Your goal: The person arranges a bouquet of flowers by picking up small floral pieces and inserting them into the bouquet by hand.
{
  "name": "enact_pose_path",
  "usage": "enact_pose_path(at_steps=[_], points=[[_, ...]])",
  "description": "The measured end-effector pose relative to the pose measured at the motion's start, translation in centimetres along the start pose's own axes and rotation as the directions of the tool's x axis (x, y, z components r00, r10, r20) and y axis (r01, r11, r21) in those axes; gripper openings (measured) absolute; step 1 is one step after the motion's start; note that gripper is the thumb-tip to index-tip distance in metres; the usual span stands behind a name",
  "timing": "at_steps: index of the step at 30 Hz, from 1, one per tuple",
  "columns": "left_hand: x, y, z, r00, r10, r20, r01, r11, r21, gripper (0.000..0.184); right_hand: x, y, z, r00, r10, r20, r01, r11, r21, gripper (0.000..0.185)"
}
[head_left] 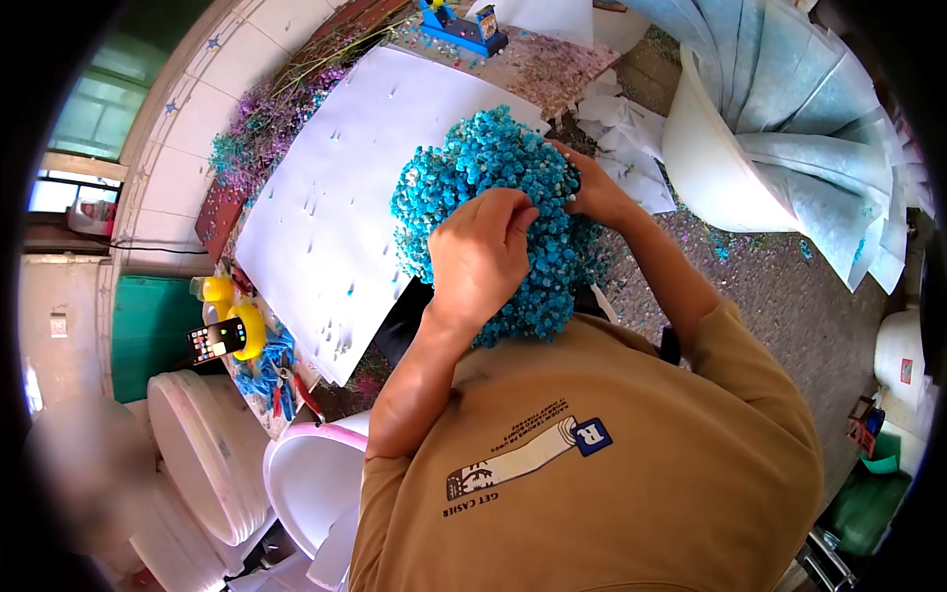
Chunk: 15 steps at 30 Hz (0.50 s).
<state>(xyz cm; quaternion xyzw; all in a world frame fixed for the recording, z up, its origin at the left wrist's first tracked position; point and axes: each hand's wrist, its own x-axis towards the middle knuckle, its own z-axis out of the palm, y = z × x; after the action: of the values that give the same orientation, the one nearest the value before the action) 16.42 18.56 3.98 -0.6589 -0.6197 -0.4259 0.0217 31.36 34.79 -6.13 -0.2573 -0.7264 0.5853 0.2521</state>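
Observation:
A large round bunch of small blue flowers (503,163) is held close against the front of the brown shirt. Over its middle, my left hand (480,252) is closed, thumb and fingers pinched together; whatever is between the fingertips is too small to make out. At the far right edge of the bunch, my right hand (589,187) wraps round its side, fingers partly hidden behind the blooms. The stems are out of sight. Beside the bunch, white paper sheets (326,187) lie on the table, dotted with small blue bits.
Purple and teal dried flowers (261,128) lie along the wall. A blue tape dispenser (464,30) stands at the back. At left are a phone (216,340), red-handled pliers (308,395) and white buckets (202,454). A white tub (725,148) with pale wrapping stands right.

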Motion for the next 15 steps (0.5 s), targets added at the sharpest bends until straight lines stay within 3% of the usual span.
enact_pose_path(at_steps=[2, 3, 6, 8, 15], points=[[0.1, 1.3, -0.9, 0.971, -0.198, 0.132, 0.224, 0.949, -0.220, 0.010, 0.0, -0.1, 0.0, 1.000, 0.011, -0.003, -0.011, 1.000, -0.007, 0.092], [0.4, 1.5, -1.0, 0.971, -0.197, 0.132, 0.223, 0.950, -0.220, 0.010, 0.2, 0.1, 0.0, 1.000, 0.019, 0.011, -0.019, 1.000, -0.006, 0.095], [1.1, 1.8, -0.3, 0.979, -0.065, 0.191, 0.099, 0.980, -0.172, 0.009, 0.1, 0.2, 0.0, 0.999, 0.026, 0.023, -0.026, 1.000, -0.009, 0.098], [1.5, 1.2, 0.7, 0.994, 0.047, 0.103, -0.042, 0.998, -0.044, 0.010, 0.1, 0.0, -0.1, 1.000, 0.019, 0.014, -0.019, 1.000, -0.015, 0.098], [1.3, 0.7, 0.5, 0.984, -0.103, 0.148, 0.068, 0.973, 0.222, 0.019, -0.1, -1.0, 0.1, 1.000, 0.013, 0.018, -0.012, 0.999, -0.033, 0.097]])
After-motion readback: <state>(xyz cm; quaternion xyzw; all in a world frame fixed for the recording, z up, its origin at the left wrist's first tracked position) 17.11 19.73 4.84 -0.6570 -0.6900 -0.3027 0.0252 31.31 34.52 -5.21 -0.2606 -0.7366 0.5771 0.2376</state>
